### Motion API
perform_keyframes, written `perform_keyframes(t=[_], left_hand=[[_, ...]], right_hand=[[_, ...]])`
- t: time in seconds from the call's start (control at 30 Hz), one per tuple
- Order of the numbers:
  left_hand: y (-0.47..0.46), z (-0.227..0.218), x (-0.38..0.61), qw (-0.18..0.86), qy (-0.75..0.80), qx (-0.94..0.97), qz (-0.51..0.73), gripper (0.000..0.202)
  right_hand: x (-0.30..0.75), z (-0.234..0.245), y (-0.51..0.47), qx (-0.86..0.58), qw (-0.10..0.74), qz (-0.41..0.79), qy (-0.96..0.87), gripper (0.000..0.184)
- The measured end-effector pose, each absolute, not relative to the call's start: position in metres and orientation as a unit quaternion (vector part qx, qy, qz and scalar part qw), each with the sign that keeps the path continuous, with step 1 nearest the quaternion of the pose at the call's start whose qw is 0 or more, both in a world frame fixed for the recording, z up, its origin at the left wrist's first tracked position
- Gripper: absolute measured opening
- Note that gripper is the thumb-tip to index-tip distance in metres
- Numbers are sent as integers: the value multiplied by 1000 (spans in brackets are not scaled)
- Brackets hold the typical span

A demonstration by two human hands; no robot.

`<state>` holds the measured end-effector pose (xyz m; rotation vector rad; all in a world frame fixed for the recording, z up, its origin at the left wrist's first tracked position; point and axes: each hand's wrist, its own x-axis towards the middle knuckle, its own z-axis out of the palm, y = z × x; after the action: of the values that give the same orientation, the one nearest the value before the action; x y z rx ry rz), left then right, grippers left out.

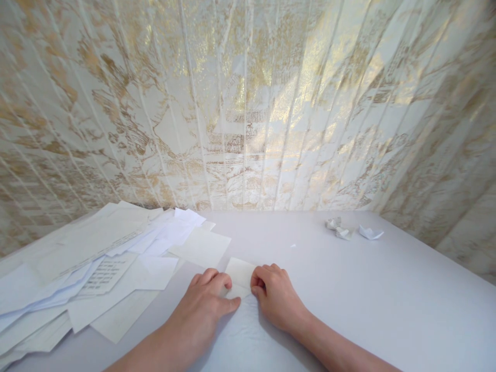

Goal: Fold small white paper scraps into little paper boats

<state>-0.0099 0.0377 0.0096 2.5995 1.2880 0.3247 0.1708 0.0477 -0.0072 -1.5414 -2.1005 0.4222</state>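
Observation:
A small piece of paper (240,273), off-white and with a crease across its lower part, lies on the white table between my hands. My left hand (207,299) is at its left edge, fingers curled and thumb stretched along the lower edge, holding it. On the other side my right hand (277,294) pinches the right edge between thumb and curled forefinger. The fingers cover both side edges of the paper.
A spread pile of loose papers (116,258), some printed, covers the table's left side. Toward the back right lie crumpled paper (338,228) and a small folded paper boat (371,233). A paper scrap (293,246) is nearer the middle. Patterned curtains (248,103) hang behind the table.

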Motion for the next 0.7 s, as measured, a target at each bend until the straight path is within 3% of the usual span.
perform_keyframes(t=[0.17, 0.37, 0.5, 0.7], left_hand=[[37, 19, -21, 55, 414, 907, 49, 18], [31, 40, -24, 94, 408, 908, 18, 14], [33, 38, -20, 161, 442, 880, 69, 13], [45, 9, -9, 181, 513, 818, 187, 9]], right_hand=[[171, -7, 48, -567, 251, 156, -769, 15], [172, -10, 48, -584, 271, 169, -747, 15], [172, -13, 49, -572, 314, 183, -735, 40], [169, -14, 48, -553, 326, 238, -729, 54]])
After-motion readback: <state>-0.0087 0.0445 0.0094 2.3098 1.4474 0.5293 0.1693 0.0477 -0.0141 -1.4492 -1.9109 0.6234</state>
